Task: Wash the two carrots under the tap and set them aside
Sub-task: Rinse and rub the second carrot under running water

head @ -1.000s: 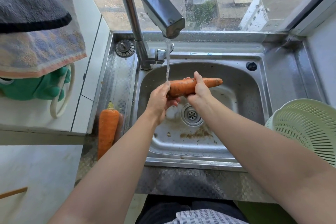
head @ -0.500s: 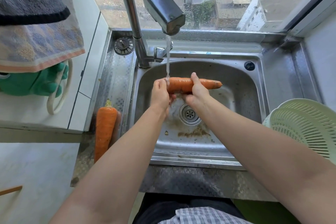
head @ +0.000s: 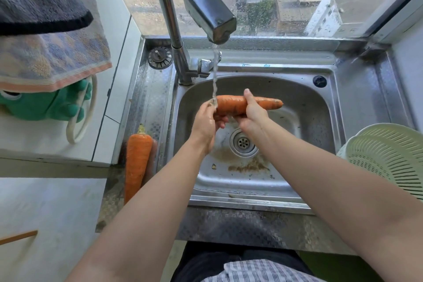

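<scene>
Orange and wet, the carrot (head: 231, 104) lies level mid-frame under the running tap (head: 206, 7), left hand (head: 206, 123) curled round its thick end, right hand (head: 253, 112) gripping its middle; slick skin could let it slip into the gritty sink (head: 320, 121).

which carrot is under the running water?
The held carrot, gripped crosswise by the left hand and right hand over the sink, stream hitting its thick end. The other carrot lies untouched left of the sink.
</scene>
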The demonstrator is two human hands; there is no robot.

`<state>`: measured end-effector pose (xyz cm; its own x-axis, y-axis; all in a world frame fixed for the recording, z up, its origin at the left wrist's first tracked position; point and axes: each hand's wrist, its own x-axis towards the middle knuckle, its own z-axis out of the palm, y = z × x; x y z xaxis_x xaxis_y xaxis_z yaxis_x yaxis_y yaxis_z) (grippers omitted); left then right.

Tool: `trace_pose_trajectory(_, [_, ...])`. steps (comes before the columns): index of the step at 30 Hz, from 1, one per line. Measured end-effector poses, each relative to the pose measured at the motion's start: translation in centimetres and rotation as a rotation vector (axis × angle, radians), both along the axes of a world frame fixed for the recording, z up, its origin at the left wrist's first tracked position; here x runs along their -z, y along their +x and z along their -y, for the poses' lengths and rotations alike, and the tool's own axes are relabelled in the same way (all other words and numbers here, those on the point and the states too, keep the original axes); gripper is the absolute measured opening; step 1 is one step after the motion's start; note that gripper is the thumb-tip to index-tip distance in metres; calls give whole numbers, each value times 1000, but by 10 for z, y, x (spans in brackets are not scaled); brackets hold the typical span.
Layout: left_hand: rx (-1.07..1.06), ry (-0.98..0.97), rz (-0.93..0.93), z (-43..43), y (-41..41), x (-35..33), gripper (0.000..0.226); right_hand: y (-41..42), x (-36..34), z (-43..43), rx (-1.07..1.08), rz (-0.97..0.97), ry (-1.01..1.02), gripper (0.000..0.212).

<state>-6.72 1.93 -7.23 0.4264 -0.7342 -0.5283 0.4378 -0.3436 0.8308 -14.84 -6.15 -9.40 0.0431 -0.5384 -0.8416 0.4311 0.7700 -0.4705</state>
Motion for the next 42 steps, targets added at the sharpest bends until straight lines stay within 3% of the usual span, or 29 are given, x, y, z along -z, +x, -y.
trace_pose_trajectory(4, [-110,46,85,8,-4,-4,19,6,-7,-6,0,32,-2,70])
trace_pose_trajectory(9, [-56,217,244,13,-2,0,25,-5,-7,-10,-74,-50,-1,72])
trace_pose_trajectory(13, [-45,336,31,10,5,2,22,-8,-6,-10,-209,-123,-98,78])
trace_pose_trajectory(18, [81,217,-118,3,8,-2,33,-2,-8,-8,-182,-92,-174,70])
trace_pose_trajectory(21, [79,224,-56,0,14,-2,23,9,-9,-14,-227,11,-210,63])
trace_pose_trajectory(26, [188,511,54,-18,36,-1,60,16,-10,-24,-258,239,-207,29])
trace_pose_trajectory(28, [197,484,82,-24,36,-1,60,24,-12,-27,-212,258,-166,22])
trace_pose_trajectory(33, [122,242,348,-25,34,4,41,36,-13,-28,-184,215,-165,12])
trace_pose_trajectory(36, [59,396,314,-22,39,1,45,31,-17,-33,-348,254,-252,22])
trace_pose_trajectory(39, [165,445,290,-22,37,-2,42,35,-15,-36,-286,136,-245,30])
trace_pose_trajectory(42, [229,263,395,-25,26,2,34,39,-12,-33,-220,-112,-169,32])
